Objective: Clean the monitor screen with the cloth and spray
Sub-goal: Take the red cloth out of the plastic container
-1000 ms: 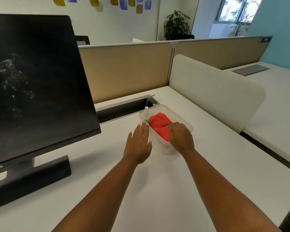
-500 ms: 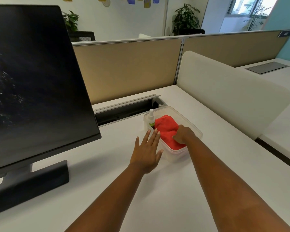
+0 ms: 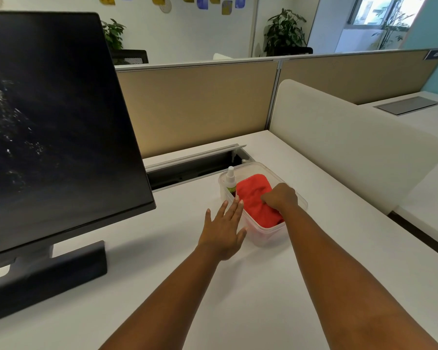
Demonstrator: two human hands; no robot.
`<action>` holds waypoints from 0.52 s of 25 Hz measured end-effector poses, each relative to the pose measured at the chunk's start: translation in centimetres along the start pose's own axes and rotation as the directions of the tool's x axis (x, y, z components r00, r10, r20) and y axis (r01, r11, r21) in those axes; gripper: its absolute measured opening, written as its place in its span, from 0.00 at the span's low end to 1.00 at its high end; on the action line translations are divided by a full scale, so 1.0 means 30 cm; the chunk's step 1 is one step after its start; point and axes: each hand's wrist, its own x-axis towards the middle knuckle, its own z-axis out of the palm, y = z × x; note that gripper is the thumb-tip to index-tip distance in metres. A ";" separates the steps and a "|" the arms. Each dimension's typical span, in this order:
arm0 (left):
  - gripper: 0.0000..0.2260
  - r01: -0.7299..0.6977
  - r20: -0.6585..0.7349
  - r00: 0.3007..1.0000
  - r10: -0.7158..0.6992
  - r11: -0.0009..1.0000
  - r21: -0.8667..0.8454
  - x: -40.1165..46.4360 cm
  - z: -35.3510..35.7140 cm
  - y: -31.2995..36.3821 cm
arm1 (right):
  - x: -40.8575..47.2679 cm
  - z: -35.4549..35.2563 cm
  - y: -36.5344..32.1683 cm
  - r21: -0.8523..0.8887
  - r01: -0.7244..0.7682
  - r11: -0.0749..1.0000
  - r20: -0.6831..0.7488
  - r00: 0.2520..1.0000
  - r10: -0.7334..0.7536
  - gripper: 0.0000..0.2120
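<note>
The right hand (image 3: 280, 198) has its fingers curled down into the red cloth (image 3: 257, 198), pinching a fold of it near the middle; whether the grip is firm enough to lift cannot be told. The left hand (image 3: 224, 229) lies flat with fingers spread and holding nothing, its fingertips against the near side of the clear plastic box (image 3: 268, 236). The cloth fills most of that box, and the small spray bottle (image 3: 230, 181) stands upright in the far left corner, just beside the cloth. The box sits on the white desk (image 3: 238, 299), to the right of the dark monitor (image 3: 56, 122), whose screen shows pale smears.

To do this well, the left hand should press the box steady while the right lifts the cloth straight up, keeping clear of the bottle so it does not topple.
</note>
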 end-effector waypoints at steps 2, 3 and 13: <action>0.28 0.011 0.046 0.999 -0.007 0.996 -0.084 -0.008 -0.022 -0.006 | -0.020 -0.037 -0.021 0.061 0.007 0.998 -0.056 0.998 -0.004 0.15; 0.28 0.021 0.052 0.999 -0.014 0.992 -0.122 -0.017 -0.034 -0.010 | -0.032 -0.059 -0.029 0.080 0.005 0.997 -0.079 0.997 0.001 0.15; 0.22 0.275 0.199 0.929 -0.312 0.222 -0.936 -0.260 -0.117 -0.051 | -0.290 -0.298 -0.146 0.552 0.087 0.829 -0.094 0.995 -0.042 0.14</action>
